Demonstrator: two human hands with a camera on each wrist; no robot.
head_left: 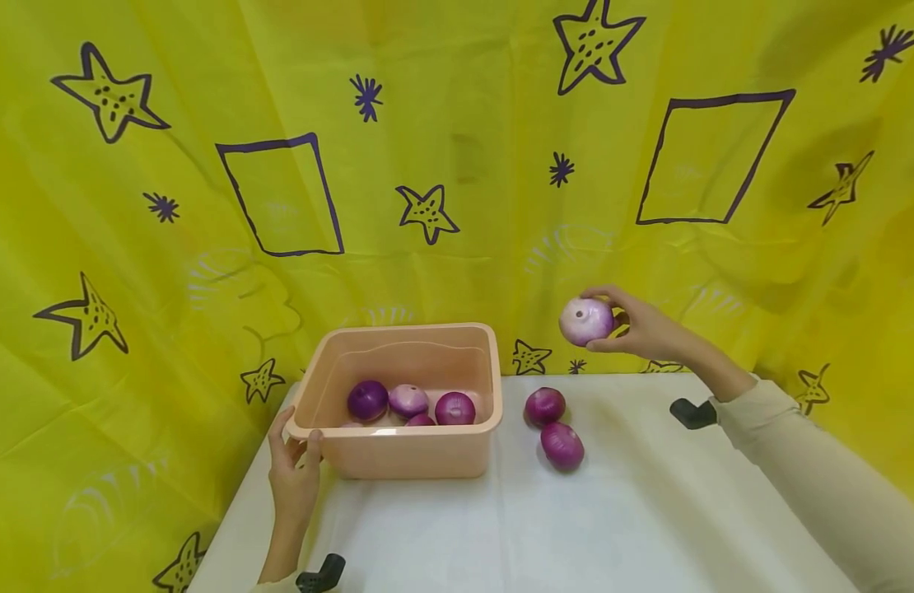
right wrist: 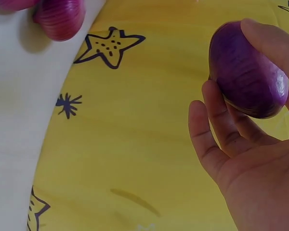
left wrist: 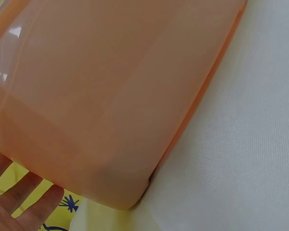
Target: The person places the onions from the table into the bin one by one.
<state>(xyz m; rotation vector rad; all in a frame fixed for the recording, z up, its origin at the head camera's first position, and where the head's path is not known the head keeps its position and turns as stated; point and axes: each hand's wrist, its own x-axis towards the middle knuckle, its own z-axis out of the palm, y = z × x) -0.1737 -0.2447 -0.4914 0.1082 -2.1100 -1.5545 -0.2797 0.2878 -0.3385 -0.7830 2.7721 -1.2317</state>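
Note:
My right hand (head_left: 635, 325) holds a red onion (head_left: 586, 322) up in the air, to the right of the bin and above the table's far edge. Thumb and fingers pinch its sides; in the right wrist view the onion's dark purple skin (right wrist: 248, 72) faces the camera. At the front left corner of a peach plastic bin (head_left: 412, 457), my left hand (head_left: 294, 473) grips the rim, with fingers (left wrist: 43, 207) against the side wall. Inside lie several red onions, among them a dark one (head_left: 367, 400), a paler one (head_left: 408, 401) and one at the right (head_left: 455, 408).
Two more red onions lie on the white tabletop (head_left: 442, 535) right of the bin, one farther back (head_left: 544, 407) and one nearer (head_left: 562, 446). A yellow curtain (head_left: 487, 288) with drawn stars hangs behind the table and along its sides.

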